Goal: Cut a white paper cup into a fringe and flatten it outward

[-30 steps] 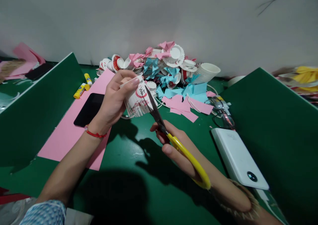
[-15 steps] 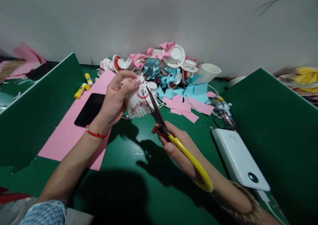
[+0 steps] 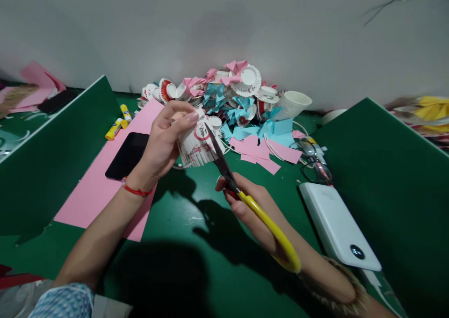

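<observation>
Between the thumb and fingers of my left hand (image 3: 171,133) is a white paper cup (image 3: 197,145) with a red ring and branch print, its side slit into narrow strips. My right hand (image 3: 254,205) is closed around the yellow handles of a pair of scissors (image 3: 226,170). The blades reach up to the cup's right side and appear nearly closed on its wall; the exact cut is hard to make out. Behind the cup lies a heap of fringed cups (image 3: 249,77) with pink and blue paper pieces.
A black phone (image 3: 128,155) rests on pink paper (image 3: 87,191) at left, near yellow glue sticks (image 3: 114,128). Stacked cups (image 3: 293,104), glasses (image 3: 315,168) and a white power bank (image 3: 338,224) are at right. Green dividers (image 3: 389,168) flank the table. Pink scraps (image 3: 259,152) lie mid-table.
The scissor blades have drawn slightly closer together against the cup. Both hands stay in nearly the same place.
</observation>
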`<state>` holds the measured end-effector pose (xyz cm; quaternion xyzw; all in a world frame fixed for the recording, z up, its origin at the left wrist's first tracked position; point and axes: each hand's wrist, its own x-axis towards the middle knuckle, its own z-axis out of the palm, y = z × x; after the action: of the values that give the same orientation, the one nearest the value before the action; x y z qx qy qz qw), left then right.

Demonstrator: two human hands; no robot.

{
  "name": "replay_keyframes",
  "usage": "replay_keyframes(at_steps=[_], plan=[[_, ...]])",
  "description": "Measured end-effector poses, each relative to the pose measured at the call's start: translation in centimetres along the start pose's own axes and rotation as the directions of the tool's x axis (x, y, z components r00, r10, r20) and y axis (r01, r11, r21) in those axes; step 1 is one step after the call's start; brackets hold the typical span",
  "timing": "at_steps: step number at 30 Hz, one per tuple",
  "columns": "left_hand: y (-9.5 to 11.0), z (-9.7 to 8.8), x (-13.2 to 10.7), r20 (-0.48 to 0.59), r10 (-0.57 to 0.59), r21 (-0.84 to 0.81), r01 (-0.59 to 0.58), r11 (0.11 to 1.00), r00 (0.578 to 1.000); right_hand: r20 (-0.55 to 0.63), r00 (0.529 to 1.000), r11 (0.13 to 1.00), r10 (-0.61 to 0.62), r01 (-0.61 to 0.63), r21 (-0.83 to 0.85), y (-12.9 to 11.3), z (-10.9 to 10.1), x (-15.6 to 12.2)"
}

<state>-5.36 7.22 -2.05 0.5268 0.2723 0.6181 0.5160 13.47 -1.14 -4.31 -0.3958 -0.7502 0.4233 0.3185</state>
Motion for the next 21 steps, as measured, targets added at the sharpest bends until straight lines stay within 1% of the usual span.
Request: replay_keyframes(at_steps=[6, 13, 18, 21], plan=[[-0.09, -0.03, 0.07, 0.014, 0.011, -0.030, -0.011, 0.999, 1.000, -0.005, 1.000, 1.000, 0.005, -0.005, -0.010, -0.07, -0.05, -0.11], [0.01, 0.10, 0.06, 0.006, -0.016, -0.083, 0.016, 0.996, 1.000, -0.005, 1.000, 1.000, 0.021, -0.021, -0.007, -0.12, 0.04, 0.01], [-0.04, 0.04, 0.10, 0.014, -0.004, -0.062, 0.005, 0.998, 1.000, -0.014, 0.999, 1.000, 0.029, -0.029, 0.002, -0.14, 0.12, 0.06], [-0.14, -0.10, 0.05, 0.028, 0.021, -0.020, -0.020, 1.000, 0.999, -0.021, 0.999, 0.999, 0.037, -0.037, 0.001, -0.19, 0.14, 0.02]])
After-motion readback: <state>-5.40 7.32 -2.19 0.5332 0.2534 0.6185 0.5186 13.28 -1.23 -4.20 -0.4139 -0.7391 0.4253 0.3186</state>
